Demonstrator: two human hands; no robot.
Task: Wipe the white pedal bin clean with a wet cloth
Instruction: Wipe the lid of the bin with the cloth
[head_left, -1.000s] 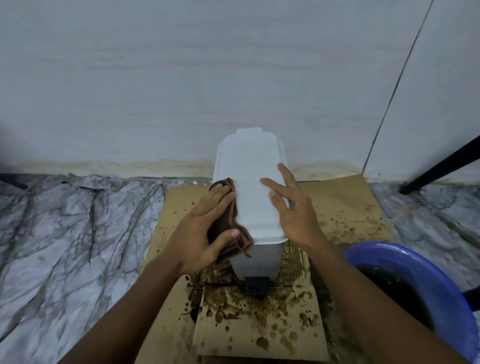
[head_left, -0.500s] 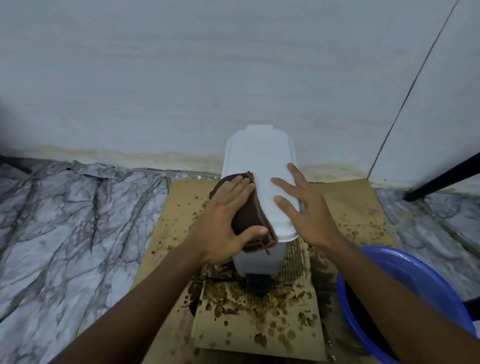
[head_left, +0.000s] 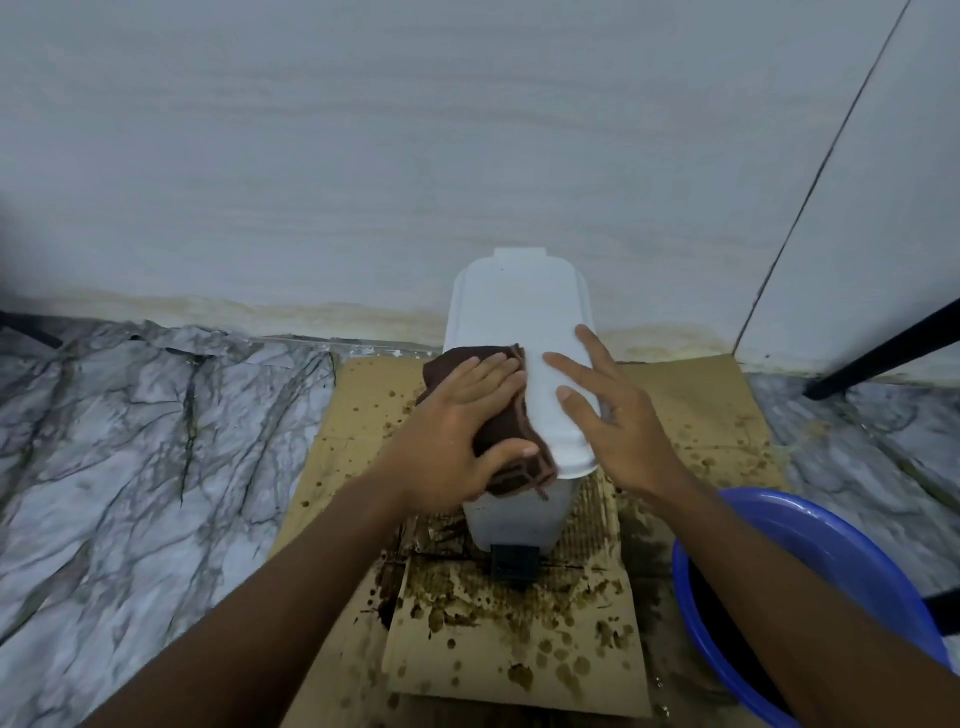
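Left hand (head_left: 457, 431) and brown cloth (head_left: 511, 441) have slid further onto the lid of the white pedal bin (head_left: 519, 306); straight fingers (head_left: 483, 371) press the cloth flat. Right hand (head_left: 618, 431) rests open on the lid; the bin stands on cardboard (head_left: 675, 395).

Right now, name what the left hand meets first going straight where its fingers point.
The left hand would cross bare lid of the white pedal bin, then the wall. The right hand's fingertips lie close beside that line; contact looks possible.

The left hand (head_left: 452, 421) pressed a brown cloth (head_left: 511, 447) on the white bin (head_left: 524, 306) lid. The right hand (head_left: 613, 415) lay flat beside it.
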